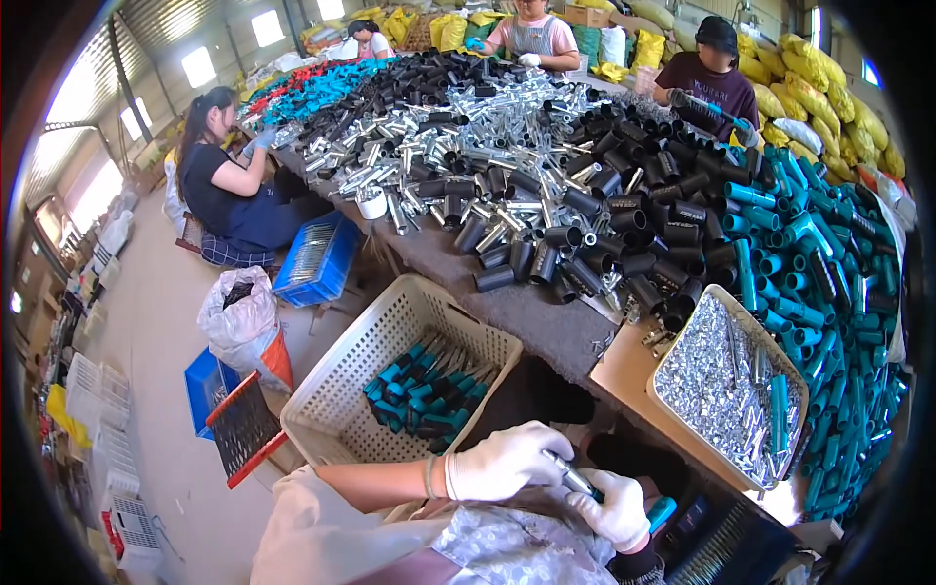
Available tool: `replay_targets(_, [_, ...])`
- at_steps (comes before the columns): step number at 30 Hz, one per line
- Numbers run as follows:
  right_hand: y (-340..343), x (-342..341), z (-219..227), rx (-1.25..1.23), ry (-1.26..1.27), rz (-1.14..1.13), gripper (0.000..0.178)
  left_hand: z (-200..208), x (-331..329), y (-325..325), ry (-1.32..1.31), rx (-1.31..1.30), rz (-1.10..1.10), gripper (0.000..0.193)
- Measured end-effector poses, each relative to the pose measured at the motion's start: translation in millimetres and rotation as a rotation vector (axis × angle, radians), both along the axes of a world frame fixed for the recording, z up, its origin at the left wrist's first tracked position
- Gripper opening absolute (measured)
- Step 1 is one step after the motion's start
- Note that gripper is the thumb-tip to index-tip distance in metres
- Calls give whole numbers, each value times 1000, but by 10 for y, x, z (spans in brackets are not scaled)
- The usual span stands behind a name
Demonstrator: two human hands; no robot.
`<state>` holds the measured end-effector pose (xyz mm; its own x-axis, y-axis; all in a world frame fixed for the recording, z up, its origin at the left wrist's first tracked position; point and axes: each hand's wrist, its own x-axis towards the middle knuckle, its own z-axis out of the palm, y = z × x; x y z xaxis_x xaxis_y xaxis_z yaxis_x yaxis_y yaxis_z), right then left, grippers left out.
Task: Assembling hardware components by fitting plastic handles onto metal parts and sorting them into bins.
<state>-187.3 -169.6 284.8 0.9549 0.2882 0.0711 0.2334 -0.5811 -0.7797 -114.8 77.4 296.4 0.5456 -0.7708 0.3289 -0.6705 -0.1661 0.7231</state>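
Observation:
In front of my lap, both hands in white gloves are closed on one teal-handled tool (577, 480). My left hand (499, 462) pinches the dark, shiny metal end. My right hand (614, 511) wraps round the middle, and a teal handle end sticks out beyond it; the part inside the grip is hidden. Just ahead of my left hand stands a cream perforated basket (331, 398), with several teal-and-black-handled tools (429, 395) with metal shafts lying in it. To the right, a cream tray (673, 414) holds many small shiny metal parts and a teal handle.
A long table (556, 341) carries heaps of black sleeves (673, 229), metal tubes (390, 161) and teal handles (838, 322). Blue crates (322, 263) and a white sack (239, 317) stand on the left. Several other people sit or stand round the table; yellow sacks (804, 93) are piled behind.

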Motion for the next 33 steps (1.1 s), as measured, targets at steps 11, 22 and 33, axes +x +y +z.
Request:
replay_targets(11, [22,-21,-47,-43,-43,7,33,-132,-74,-25,280,10,76,19])
replay_targets(22, [63,0,-57,-166,-83,-35,36,-136,30,3,398,188,117,31])
replay_targets(33, [-187,10,-36,81,53,39,45,108,93,-163,180,100,78,39])
